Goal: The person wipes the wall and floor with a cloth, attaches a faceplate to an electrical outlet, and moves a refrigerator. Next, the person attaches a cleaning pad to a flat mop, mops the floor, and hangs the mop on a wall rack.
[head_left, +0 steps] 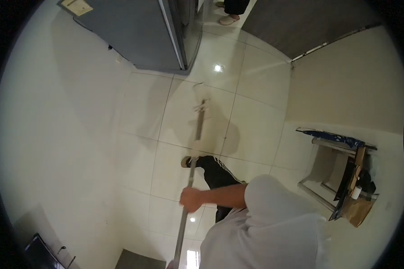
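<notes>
My right hand (191, 200) is wrapped around a long metal pole (181, 233), its arm reaching across from a white sleeve. At the bottom edge a sliver of my left hand (170, 265) shows against the pole's lower end, closed on it as far as I can see. The pole slants up past my sandalled foot (186, 162). Its far end carries a pale head (201, 95) with thin wire-like parts, perhaps a roller. Motion blur hides its exact kind, and I cannot tell whether it touches anything.
A white wall (72, 134) runs along the left. Ahead stands a grey cabinet-like block (125, 33) on the tiled floor (256, 107). At right, a metal-framed rack (321, 190) holds boards and a paper bag (357, 210). Another person's foot (229, 20) is at the top; a dark screen (42, 253) lower left.
</notes>
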`<control>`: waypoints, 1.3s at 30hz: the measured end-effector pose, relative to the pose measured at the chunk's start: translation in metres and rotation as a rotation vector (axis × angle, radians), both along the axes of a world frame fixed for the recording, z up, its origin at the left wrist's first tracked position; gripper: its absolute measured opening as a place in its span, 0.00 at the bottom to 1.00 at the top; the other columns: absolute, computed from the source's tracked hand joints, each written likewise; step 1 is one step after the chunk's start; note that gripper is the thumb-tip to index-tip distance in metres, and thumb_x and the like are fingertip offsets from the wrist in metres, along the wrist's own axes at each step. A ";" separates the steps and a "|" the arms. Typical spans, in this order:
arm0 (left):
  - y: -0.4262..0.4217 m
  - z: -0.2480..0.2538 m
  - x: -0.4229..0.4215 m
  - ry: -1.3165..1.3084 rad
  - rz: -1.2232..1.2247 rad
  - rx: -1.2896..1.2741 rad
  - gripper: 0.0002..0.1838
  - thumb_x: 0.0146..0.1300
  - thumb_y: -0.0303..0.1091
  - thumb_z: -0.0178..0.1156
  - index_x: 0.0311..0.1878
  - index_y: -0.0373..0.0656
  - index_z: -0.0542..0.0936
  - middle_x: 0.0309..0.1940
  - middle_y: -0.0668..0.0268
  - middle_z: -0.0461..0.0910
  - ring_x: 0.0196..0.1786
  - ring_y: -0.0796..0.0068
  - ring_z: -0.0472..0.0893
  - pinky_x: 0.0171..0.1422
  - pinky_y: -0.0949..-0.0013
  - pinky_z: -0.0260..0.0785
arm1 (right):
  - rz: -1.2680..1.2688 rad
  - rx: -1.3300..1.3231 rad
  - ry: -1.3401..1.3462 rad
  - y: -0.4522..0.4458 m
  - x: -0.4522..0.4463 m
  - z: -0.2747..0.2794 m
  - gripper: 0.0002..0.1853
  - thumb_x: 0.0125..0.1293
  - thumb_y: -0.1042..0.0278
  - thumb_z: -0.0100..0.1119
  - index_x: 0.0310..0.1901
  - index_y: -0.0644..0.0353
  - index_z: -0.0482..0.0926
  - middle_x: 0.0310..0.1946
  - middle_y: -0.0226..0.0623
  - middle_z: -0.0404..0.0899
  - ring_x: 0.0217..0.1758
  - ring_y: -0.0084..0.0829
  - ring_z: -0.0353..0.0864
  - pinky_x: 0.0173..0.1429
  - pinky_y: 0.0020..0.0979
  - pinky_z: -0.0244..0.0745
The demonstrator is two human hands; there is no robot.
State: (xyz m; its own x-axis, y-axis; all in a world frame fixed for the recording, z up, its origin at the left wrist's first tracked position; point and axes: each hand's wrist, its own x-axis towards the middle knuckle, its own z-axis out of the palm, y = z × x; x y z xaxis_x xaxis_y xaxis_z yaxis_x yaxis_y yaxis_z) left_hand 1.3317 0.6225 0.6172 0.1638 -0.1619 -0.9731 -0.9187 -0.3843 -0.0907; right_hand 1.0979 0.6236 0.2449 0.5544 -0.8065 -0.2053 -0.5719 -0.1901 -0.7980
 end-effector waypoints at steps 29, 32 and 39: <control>0.608 0.034 -0.024 -0.014 1.435 -0.558 0.17 0.73 0.44 0.57 0.52 0.39 0.77 0.29 0.72 0.75 0.28 0.80 0.69 0.31 0.69 0.65 | 0.984 -0.217 0.020 0.301 0.110 0.127 0.07 0.46 0.67 0.61 0.25 0.59 0.84 0.29 0.43 0.84 0.36 0.44 0.86 0.39 0.42 0.80; 0.647 -0.011 -0.132 -0.223 1.241 -0.618 0.14 0.75 0.41 0.53 0.48 0.39 0.78 0.26 0.72 0.74 0.25 0.82 0.65 0.28 0.70 0.62 | 1.139 -0.316 -0.053 0.300 0.061 0.105 0.06 0.46 0.67 0.62 0.25 0.58 0.84 0.28 0.42 0.84 0.36 0.43 0.85 0.41 0.41 0.79; 0.598 -0.070 -0.274 -0.410 1.074 -0.754 0.22 0.73 0.45 0.52 0.57 0.35 0.76 0.28 0.61 0.78 0.29 0.69 0.74 0.34 0.63 0.69 | 1.318 -0.413 -0.126 0.304 0.062 0.033 0.04 0.45 0.70 0.63 0.25 0.57 0.85 0.28 0.40 0.84 0.37 0.42 0.85 0.50 0.40 0.76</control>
